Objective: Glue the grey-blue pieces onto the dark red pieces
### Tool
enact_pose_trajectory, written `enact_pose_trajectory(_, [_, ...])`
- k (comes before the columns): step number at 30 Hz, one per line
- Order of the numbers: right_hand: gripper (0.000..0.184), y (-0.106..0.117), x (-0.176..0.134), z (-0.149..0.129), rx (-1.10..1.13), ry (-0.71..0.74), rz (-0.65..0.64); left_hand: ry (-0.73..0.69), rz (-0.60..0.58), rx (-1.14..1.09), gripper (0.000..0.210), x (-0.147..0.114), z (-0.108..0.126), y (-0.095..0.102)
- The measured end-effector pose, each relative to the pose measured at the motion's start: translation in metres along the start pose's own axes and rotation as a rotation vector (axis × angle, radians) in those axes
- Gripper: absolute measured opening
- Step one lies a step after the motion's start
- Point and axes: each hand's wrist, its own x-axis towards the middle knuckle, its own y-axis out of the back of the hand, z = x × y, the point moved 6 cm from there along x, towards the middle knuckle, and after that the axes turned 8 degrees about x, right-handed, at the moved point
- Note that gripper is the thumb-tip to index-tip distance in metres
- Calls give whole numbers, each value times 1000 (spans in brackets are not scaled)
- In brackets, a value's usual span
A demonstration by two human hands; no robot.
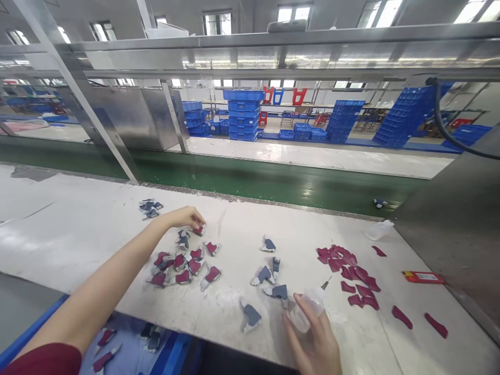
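My left hand (187, 216) reaches out over the white worktop, its fingers closed on a small maroon-and-grey moulded piece (199, 230). Below it lies a loose group of similar maroon-faced pieces (194, 265), with a few blue-grey ones (183, 239) beside them. In my right hand (318, 338), near the front edge, is a translucent squeeze bottle (307, 312) with a thin needle tip (326, 283) pointing away to the right. Several blue-grey pieces (252, 315) lie just left of that hand. Flat maroon inserts (353, 271) are heaped to its right.
A blue crate (172, 354) with more pieces stands below the front edge. A green conveyor belt (234, 174) runs behind the worktop (230, 234). At right are a red packet (424, 277), a clear plastic container (378, 229) and a metal panel (457, 224).
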Motion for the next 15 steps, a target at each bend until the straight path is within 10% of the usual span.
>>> enact_pose_trajectory(15, [29,1,2,-2,-8,-42,12,8,-104,15,45,4,0,-11])
